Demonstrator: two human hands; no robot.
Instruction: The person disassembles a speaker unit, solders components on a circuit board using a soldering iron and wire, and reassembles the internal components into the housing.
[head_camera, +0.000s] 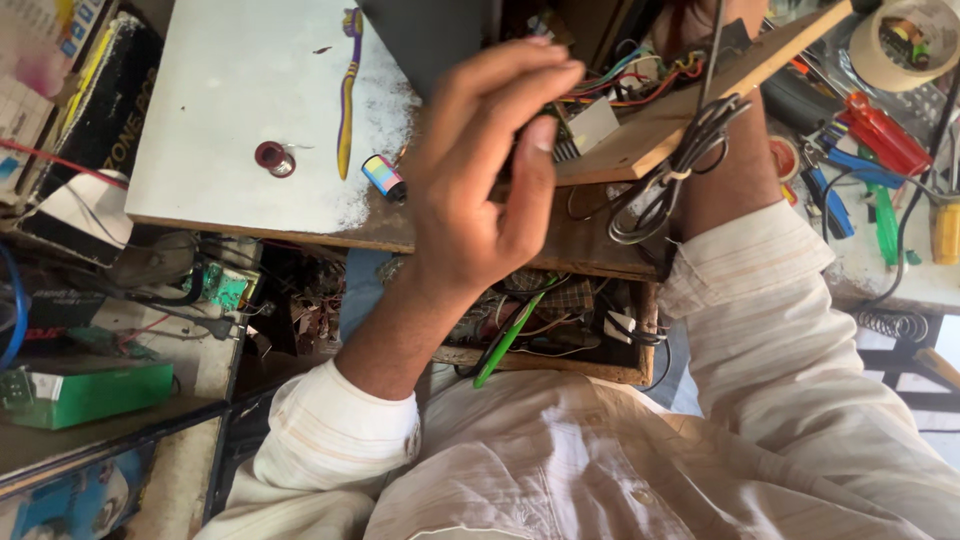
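From the head view we find the left hand (480, 190) with fingers curled onto a wired circuit module (585, 125) on a tilted wooden board (690, 105) over the table's (240, 100) near edge. The right hand is hidden; we cannot tell its grip. Loose black cable (670, 170) could snag; thin wires could tear.

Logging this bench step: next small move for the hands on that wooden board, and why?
Probably steady the wooden board level first: it sits tilted, the left hand grips its wired near edge, the right hand is hidden behind it, and a bundled cable dangles below.
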